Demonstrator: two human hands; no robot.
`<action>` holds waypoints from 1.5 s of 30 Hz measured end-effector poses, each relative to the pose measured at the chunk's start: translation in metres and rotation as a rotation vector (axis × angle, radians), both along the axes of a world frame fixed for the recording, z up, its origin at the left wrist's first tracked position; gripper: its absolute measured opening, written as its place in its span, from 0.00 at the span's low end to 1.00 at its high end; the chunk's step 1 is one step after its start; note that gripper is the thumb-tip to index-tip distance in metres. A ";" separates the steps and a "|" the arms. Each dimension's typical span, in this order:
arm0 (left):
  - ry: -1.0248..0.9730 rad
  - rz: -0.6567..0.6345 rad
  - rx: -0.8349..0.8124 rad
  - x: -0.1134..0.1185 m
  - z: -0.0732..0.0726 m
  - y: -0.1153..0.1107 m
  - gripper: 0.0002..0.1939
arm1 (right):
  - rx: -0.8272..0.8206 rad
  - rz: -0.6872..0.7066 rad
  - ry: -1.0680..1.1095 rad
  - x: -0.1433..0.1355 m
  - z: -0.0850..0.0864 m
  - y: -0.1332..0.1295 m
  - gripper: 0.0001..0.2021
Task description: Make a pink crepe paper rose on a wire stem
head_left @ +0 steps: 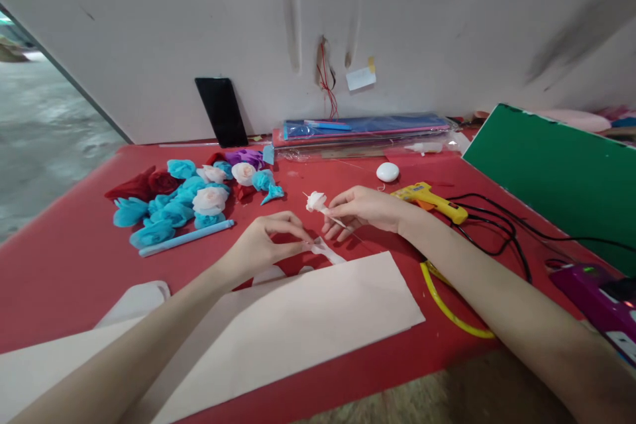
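Observation:
My right hand (358, 212) is closed around a thin stick bearing a small white paper flower (315, 201) at its tip. A little lower and to the left, my left hand (271, 238) pinches a whitish paper piece (326, 250) between thumb and fingers. Under both forearms lies a long pale pink paper sheet (318, 318), with cut pale pieces (268, 275) at its far edge. Finished crepe paper flowers in blue, pink, red and purple, such as a pink rose (210, 201), are heaped to the left. A light blue pen (186, 238) rests beside them.
A yellow glue gun (434, 204) with black cord lies right of my right hand, near a yellow hoop (447, 305). A purple power strip (596, 298) and green board (561, 179) are farther right. Behind stand a white rounded object (387, 172), wrapped paper (368, 129) and a phone (222, 112).

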State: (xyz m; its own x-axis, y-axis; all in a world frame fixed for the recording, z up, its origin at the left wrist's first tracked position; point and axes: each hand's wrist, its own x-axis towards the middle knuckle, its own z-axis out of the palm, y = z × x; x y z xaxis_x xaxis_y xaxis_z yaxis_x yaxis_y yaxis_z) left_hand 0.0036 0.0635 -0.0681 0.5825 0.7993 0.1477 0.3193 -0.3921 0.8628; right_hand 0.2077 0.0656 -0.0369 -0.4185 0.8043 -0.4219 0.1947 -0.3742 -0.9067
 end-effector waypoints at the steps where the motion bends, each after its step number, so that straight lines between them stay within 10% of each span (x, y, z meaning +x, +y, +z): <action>1: -0.003 -0.011 0.002 -0.001 0.000 0.001 0.04 | -0.001 0.007 0.006 0.000 0.000 0.000 0.10; 26: -0.278 0.005 0.010 -0.006 -0.002 0.000 0.02 | 0.007 0.254 -0.132 -0.005 -0.007 -0.003 0.10; 36: 0.059 -0.418 -0.079 -0.007 0.005 -0.006 0.05 | 0.067 0.152 -0.169 -0.003 0.000 -0.001 0.14; 45: 0.199 -0.473 0.102 0.003 0.004 -0.016 0.06 | 0.284 -0.004 -0.009 -0.009 0.008 -0.004 0.09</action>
